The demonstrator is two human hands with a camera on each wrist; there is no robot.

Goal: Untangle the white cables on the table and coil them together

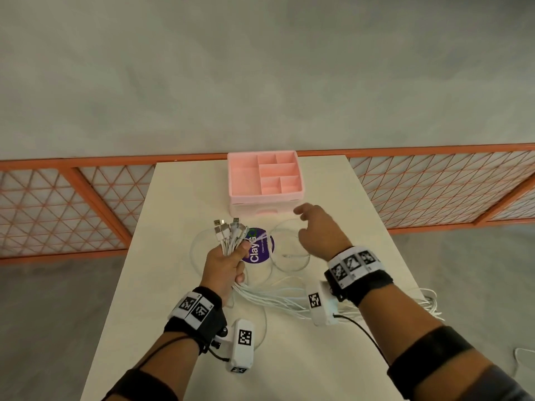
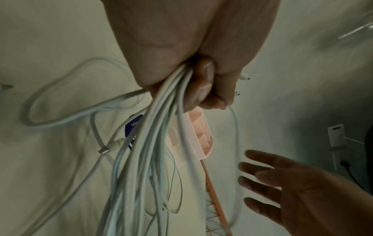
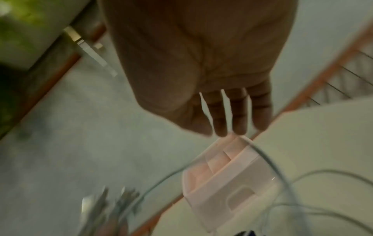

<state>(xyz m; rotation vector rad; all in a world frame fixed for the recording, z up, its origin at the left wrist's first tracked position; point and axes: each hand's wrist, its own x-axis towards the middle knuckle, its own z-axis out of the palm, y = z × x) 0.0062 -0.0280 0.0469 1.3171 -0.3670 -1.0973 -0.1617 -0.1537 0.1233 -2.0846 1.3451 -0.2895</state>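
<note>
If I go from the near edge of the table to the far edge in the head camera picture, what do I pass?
Left hand gripping the white cables → purple sticker → pink organizer box at the far end of the table.

The head view was evenly lit and fairly sharp, its straight lines bowed toward the edges. Both wrist views were dim and greenish; the right wrist picture was heavily smeared by motion blur throughout.
</note>
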